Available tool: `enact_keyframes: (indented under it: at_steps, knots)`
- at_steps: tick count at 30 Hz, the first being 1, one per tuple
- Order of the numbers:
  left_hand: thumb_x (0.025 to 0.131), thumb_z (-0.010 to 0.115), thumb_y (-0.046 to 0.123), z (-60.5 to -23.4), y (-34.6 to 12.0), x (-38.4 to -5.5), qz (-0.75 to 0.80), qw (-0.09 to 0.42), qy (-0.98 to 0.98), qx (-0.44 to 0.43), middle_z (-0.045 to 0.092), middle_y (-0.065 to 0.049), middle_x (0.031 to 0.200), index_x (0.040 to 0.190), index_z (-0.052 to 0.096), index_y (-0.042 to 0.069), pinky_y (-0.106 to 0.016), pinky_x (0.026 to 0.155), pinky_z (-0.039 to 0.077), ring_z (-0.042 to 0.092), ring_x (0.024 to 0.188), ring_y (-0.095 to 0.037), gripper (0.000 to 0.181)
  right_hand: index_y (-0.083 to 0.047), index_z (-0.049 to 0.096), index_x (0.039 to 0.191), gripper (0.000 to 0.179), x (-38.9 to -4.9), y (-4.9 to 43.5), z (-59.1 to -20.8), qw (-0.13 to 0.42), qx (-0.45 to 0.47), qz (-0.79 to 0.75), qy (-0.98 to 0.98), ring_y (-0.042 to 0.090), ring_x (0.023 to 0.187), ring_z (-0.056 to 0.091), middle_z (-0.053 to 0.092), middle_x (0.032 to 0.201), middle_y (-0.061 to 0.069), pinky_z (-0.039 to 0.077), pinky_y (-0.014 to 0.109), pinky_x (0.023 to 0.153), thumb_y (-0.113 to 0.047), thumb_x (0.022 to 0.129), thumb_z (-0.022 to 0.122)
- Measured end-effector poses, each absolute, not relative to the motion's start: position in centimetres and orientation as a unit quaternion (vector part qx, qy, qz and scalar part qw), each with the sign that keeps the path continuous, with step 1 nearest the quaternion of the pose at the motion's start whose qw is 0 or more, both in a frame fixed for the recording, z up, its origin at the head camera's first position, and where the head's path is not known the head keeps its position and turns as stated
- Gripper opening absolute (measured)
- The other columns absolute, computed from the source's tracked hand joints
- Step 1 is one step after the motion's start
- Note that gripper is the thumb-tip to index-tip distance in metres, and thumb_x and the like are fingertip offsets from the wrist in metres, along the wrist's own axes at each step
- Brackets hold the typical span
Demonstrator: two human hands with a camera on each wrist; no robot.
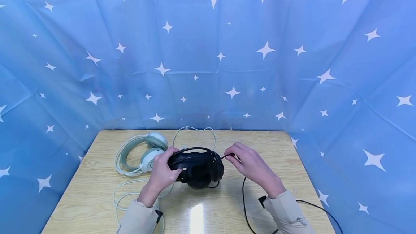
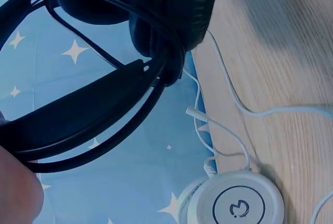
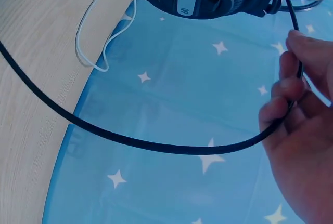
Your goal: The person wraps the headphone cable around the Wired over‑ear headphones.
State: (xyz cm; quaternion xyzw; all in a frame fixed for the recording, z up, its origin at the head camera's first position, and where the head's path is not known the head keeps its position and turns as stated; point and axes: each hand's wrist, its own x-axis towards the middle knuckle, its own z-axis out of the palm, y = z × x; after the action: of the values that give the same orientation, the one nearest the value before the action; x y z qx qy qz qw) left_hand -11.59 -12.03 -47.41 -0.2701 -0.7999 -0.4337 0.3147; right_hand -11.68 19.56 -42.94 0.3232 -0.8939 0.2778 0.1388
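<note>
The left grip (image 1: 162, 169) holds the black headphones (image 1: 196, 169) by the headband, the ear cups to its right, apparently raised off the desk (image 1: 266, 143). Right of the cups, the right grip (image 1: 248, 162) pinches a black cable (image 3: 156, 147). Pale green headphones (image 1: 151, 155) lie left of the left grip.

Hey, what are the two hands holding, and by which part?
The left hand holds the black headphones by the headband; the right hand grips the black cable partway along its length.
</note>
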Motion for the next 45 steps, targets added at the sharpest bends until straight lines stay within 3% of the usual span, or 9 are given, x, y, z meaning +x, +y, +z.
enact_keyframes:
  at_steps: [9,15,17,26,30,40,43,45]
  knots:
    - [0.068,0.075,0.002,-47.1,-12.3,-11.6,-0.513,0.251,-0.773,-0.277,0.072,0.000,0.085,0.097,0.069,0.011,-0.022,0.071,0.048,0.063,0.073,-0.010,0.031,-0.023,0.069,0.090,0.016,-12.0,19.8,-43.4,0.155,0.256,0.306,-0.904,0.004,0.070,0.052,0.058,0.084,-0.017,0.044,0.024,0.061,-0.024,0.086,0.085]
    - [0.066,0.075,-0.003,-47.1,-12.4,-11.4,-0.536,0.220,-0.769,-0.270,0.071,-0.004,0.084,0.098,0.069,0.008,-0.020,0.073,0.046,0.060,0.075,-0.008,0.034,-0.018,0.071,0.098,0.001,-12.2,19.9,-43.5,0.118,0.285,0.346,-0.886,0.004,0.069,0.046,0.056,0.086,-0.014,0.043,0.025,0.061,-0.019,0.098,0.072]
    - [0.065,0.073,-0.006,-47.0,-12.5,-11.4,-0.537,0.210,-0.773,-0.266,0.070,-0.006,0.084,0.096,0.068,0.005,-0.022,0.073,0.046,0.060,0.075,-0.009,0.033,-0.017,0.071,0.102,0.004,-12.2,19.9,-43.5,0.109,0.296,0.357,-0.879,0.004,0.069,0.046,0.057,0.089,-0.013,0.043,0.025,0.061,-0.015,0.100,0.069]
    - [0.066,0.067,-0.014,-46.3,-12.8,-11.3,-0.586,0.173,-0.729,-0.308,0.067,-0.008,0.087,0.100,0.066,0.001,-0.022,0.077,0.046,0.059,0.079,-0.010,0.037,-0.023,0.076,0.098,0.004,-12.4,19.2,-43.3,0.106,0.252,0.401,-0.874,0.006,0.069,0.051,0.062,0.086,-0.015,0.045,0.025,0.061,-0.022,0.094,0.077]
    - [0.068,0.066,-0.015,-47.0,-13.2,-11.6,-0.632,0.139,-0.694,-0.314,0.066,-0.003,0.090,0.100,0.065,0.002,-0.022,0.080,0.046,0.060,0.083,-0.011,0.036,-0.026,0.075,0.094,0.006,-12.6,18.9,-43.5,0.098,0.240,0.425,-0.867,0.007,0.070,0.054,0.065,0.087,-0.016,0.047,0.026,0.061,-0.023,0.092,0.079]
    - [0.070,0.062,-0.008,-46.9,-13.5,-11.4,-0.680,0.085,-0.663,-0.302,0.065,0.004,0.094,0.099,0.064,-0.004,-0.023,0.083,0.045,0.059,0.084,-0.012,0.030,-0.020,0.078,0.108,0.013,-12.6,18.5,-43.6,0.050,0.300,0.443,-0.843,0.007,0.077,0.059,0.070,0.095,-0.010,0.050,0.027,0.068,-0.016,0.100,0.068]
    - [0.068,0.060,-0.005,-47.0,-13.4,-11.4,-0.695,0.076,-0.643,-0.312,0.063,0.005,0.092,0.098,0.062,-0.005,-0.024,0.080,0.045,0.057,0.082,-0.013,0.030,-0.017,0.078,0.112,0.017,-12.5,18.4,-43.8,0.031,0.318,0.464,-0.826,0.008,0.080,0.060,0.071,0.098,-0.006,0.050,0.027,0.070,-0.013,0.102,0.065]
    - [0.067,0.056,-0.006,-47.1,-13.2,-11.5,-0.720,0.055,-0.609,-0.327,0.057,0.004,0.080,0.098,0.060,-0.004,-0.024,0.066,0.044,0.051,0.067,-0.015,0.031,-0.015,0.078,0.113,0.018,-12.4,18.3,-44.1,0.021,0.323,0.482,-0.814,0.009,0.081,0.061,0.072,0.099,-0.003,0.051,0.027,0.071,-0.012,0.102,0.064]
